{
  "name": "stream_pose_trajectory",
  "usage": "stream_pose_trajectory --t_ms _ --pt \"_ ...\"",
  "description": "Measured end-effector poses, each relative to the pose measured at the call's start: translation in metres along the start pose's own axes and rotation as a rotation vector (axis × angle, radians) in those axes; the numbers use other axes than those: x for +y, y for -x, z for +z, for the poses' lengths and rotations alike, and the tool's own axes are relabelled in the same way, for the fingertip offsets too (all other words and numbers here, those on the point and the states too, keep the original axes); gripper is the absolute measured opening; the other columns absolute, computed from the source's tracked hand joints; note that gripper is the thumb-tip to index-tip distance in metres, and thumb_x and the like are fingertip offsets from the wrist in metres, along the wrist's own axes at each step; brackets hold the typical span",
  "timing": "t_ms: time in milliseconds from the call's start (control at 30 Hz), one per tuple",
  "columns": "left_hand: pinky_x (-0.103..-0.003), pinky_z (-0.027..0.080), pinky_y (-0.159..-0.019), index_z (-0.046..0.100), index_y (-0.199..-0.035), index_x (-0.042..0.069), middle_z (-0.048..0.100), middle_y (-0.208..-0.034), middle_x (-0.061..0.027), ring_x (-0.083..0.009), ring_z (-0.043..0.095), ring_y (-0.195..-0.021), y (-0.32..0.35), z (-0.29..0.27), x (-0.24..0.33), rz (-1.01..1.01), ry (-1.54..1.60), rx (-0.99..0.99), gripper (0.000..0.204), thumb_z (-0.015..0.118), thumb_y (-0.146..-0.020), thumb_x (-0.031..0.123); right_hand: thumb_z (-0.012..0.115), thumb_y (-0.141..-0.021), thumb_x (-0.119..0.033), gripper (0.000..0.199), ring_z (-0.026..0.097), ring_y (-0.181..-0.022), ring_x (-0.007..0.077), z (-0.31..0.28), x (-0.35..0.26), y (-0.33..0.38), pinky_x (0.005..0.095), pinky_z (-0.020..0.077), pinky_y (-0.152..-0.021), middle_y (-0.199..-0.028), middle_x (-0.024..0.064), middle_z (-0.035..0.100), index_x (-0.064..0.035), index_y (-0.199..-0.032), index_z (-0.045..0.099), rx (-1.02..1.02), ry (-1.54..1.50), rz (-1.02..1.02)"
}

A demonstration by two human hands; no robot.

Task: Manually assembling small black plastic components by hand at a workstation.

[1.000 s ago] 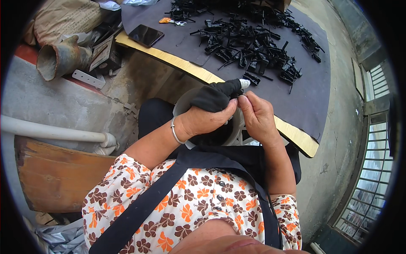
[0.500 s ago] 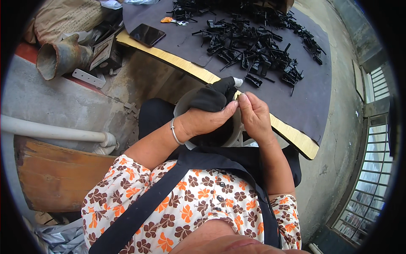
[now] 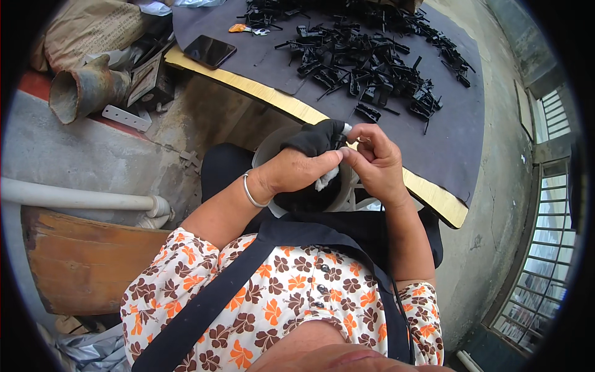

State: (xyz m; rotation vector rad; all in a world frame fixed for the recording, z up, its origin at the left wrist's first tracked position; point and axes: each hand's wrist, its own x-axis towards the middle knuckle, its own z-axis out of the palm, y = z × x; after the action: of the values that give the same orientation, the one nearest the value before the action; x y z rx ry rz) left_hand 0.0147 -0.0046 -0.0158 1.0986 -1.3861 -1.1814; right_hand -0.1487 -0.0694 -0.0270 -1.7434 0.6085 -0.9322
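My left hand (image 3: 297, 166), partly covered by a black glove with white at a fingertip, is closed over the bucket. A small black plastic part (image 3: 340, 142) shows between its fingers, mostly hidden. Against that part, my right hand (image 3: 381, 162) is bare, with thumb and forefinger bent close together; whatever they pinch is too small to make out. White material (image 3: 327, 180) hangs below the left fingers. Between my knees stands a pale bucket (image 3: 266, 152) with a dark inside. A heap of black plastic parts (image 3: 378, 65) lies on the table beyond my hands.
The grey-topped table (image 3: 455, 130) has a pale wooden edge just ahead of my hands. A phone (image 3: 209, 51) and an orange-handled tool (image 3: 248, 29) lie on its left. Left of it are a rusty pipe piece (image 3: 65, 96) and a brown paper sack (image 3: 93, 34).
My right fingers have spread and bent more around the black part. The left hand has turned slightly, and white material now shows beneath it. The view has shifted a little.
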Motion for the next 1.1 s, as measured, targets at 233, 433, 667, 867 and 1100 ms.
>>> stream_pose_trajectory --t_ms 233,433,667,867,1100 --pt "-0.031 0.046 -0.070 0.051 -0.103 -0.003 0.060 -0.083 -0.0119 -0.0188 0.056 -0.073 -0.001 0.001 -0.007 0.161 -0.260 0.073 0.022 0.048 -0.084 0.006 0.053 -0.093 -0.020 0.026 0.038 -0.060 0.0081 -0.008 0.004 0.001 0.0262 0.0366 -0.053 -0.065 0.0005 0.043 -0.0006 -0.077 0.052 -0.193 0.198 0.037" --pt "-0.034 0.046 -0.075 0.054 -0.098 -0.004 0.059 -0.089 -0.0155 -0.0268 0.057 -0.080 -0.001 0.006 -0.011 0.401 -0.633 0.092 0.020 0.049 -0.080 0.002 0.050 -0.095 -0.022 0.029 0.039 -0.062 0.0077 0.006 0.007 0.001 0.0260 0.0386 -0.056 -0.062 0.0021 0.045 0.0016 -0.078 0.053 -0.137 0.119 0.153" --pt "-0.039 0.045 -0.081 0.060 -0.096 -0.003 0.060 -0.099 -0.0181 -0.0328 0.057 -0.093 0.006 -0.005 -0.005 0.424 -0.911 0.129 0.019 0.058 -0.081 0.007 0.060 -0.087 -0.022 0.023 0.048 -0.053 0.0215 -0.013 0.002 -0.014 0.0305 0.0417 -0.054 -0.061 0.0115 0.052 0.0004 -0.085 0.056 0.043 0.580 -0.002" --pt "-0.036 0.046 -0.088 0.061 -0.104 -0.002 0.061 -0.107 -0.0161 -0.0297 0.058 -0.101 -0.005 -0.015 -0.009 0.604 -1.068 0.232 0.026 0.061 -0.080 0.008 0.063 -0.080 -0.018 0.029 0.059 -0.064 0.0302 -0.030 0.031 -0.022 0.0390 0.0463 -0.060 -0.072 0.0150 0.060 -0.0078 -0.106 0.055 0.102 0.910 -0.057" --pt "-0.036 0.048 -0.084 0.049 -0.120 -0.004 0.060 -0.109 -0.0190 -0.0314 0.060 -0.093 -0.008 -0.007 0.010 0.110 -0.632 -0.124 0.041 0.058 -0.082 0.007 0.067 -0.074 -0.006 0.030 0.044 -0.049 0.0189 -0.024 0.000 -0.004 0.0309 0.0356 -0.049 -0.059 0.0076 0.046 -0.0023 -0.101 0.055 -0.144 0.499 -0.147"
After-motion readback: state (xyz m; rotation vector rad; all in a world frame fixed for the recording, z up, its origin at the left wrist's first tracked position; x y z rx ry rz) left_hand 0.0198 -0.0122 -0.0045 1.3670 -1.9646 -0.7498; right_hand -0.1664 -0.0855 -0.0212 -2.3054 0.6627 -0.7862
